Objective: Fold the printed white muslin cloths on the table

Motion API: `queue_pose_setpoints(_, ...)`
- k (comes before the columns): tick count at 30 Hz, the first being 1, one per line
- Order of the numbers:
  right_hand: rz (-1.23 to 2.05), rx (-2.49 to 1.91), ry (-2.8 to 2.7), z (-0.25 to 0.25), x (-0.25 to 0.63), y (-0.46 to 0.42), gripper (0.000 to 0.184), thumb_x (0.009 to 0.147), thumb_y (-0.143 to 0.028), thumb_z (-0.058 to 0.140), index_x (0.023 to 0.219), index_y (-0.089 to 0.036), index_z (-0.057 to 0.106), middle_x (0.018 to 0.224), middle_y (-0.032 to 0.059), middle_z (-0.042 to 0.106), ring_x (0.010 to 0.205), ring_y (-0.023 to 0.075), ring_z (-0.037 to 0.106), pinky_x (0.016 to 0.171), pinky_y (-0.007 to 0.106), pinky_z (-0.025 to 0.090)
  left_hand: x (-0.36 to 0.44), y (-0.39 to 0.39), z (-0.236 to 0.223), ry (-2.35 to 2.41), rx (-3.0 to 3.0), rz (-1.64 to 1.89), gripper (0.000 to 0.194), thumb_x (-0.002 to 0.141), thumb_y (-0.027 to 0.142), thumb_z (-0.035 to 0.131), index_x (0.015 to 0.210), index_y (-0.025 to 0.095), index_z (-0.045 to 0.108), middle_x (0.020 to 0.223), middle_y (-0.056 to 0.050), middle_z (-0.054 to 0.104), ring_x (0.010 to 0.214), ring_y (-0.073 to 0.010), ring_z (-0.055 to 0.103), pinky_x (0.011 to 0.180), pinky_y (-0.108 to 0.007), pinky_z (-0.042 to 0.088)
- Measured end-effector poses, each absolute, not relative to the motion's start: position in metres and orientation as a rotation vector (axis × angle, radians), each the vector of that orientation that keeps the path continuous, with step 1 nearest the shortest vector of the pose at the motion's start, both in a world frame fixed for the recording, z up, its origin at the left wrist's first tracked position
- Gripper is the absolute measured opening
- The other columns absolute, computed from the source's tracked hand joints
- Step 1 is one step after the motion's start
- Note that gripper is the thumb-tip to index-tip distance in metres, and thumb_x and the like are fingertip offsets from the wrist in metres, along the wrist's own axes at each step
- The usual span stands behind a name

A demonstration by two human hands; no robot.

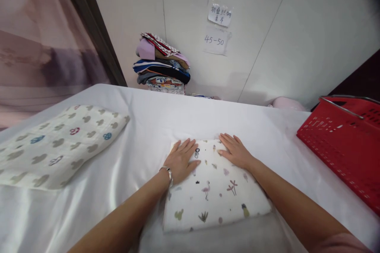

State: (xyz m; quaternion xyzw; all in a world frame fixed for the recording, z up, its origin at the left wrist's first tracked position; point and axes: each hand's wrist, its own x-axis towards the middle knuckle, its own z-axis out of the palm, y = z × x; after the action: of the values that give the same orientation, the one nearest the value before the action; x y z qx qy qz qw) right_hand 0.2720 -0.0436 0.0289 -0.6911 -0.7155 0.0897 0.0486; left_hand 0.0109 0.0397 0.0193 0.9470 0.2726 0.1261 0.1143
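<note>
A white cloth (218, 201) printed with flamingos, pineapples and small plants lies folded into a flat, thick rectangle on the white-covered table. On its far left corner rests my left hand (180, 162), palm down with the fingers spread. My right hand (236, 151) lies flat on the far right part of the same cloth, fingers stretched out. Neither hand grips anything. To the left is a second folded cloth (67, 142), cream with grey, blue and red mushroom-like prints, apart from both hands.
A red plastic basket (341, 146) with a metal handle stands at the right. Beyond the table's far edge is a stack of folded fabrics (163, 65) against the wall. Two paper notes (218, 27) are stuck to the wall. A pink curtain (44, 47) hangs at the left.
</note>
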Motion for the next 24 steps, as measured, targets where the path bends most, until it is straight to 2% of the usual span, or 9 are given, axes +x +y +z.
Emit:
queue_pose_setpoints(8,0.338,-2.107,-2.181,0.032,0.271,-0.041,0.065,0.085,-0.059,0.021,0.14,-0.025,0.015,0.145,0.001,0.017,0.133,0.0193,0.012,0.108,0.041,0.008,0.011,0.04,0.02,0.812,2.772,0.341,0.056,0.086,0.051,0.03,0.134,0.024,0.031,0.142,-0.002,0.027,0.132,-0.0216,0.018,0.109,-0.044,0.01)
queue_pose_setpoints(15,0.294,-2.231,-2.042,0.028,0.279,-0.06,0.064,0.086,-0.057,0.02,0.14,-0.026,0.011,0.146,0.0015,0.012,0.134,0.0218,0.007,0.107,0.047,0.009,0.011,0.04,0.02,0.814,2.763,0.339,0.055,0.086,0.052,0.03,0.134,0.024,0.03,0.142,-0.001,0.026,0.132,-0.021,0.017,0.109,-0.044,0.01)
queue_pose_setpoints(24,0.361,-2.283,-2.003,0.032,0.277,-0.056,0.065,0.085,-0.058,0.021,0.14,-0.025,0.012,0.146,0.0018,0.011,0.134,0.022,0.007,0.107,0.047,0.009,0.012,0.041,0.02,0.8,2.751,0.378,0.055,0.086,0.052,0.03,0.133,0.024,0.033,0.142,-0.002,0.028,0.132,-0.0212,0.019,0.108,-0.043,0.01)
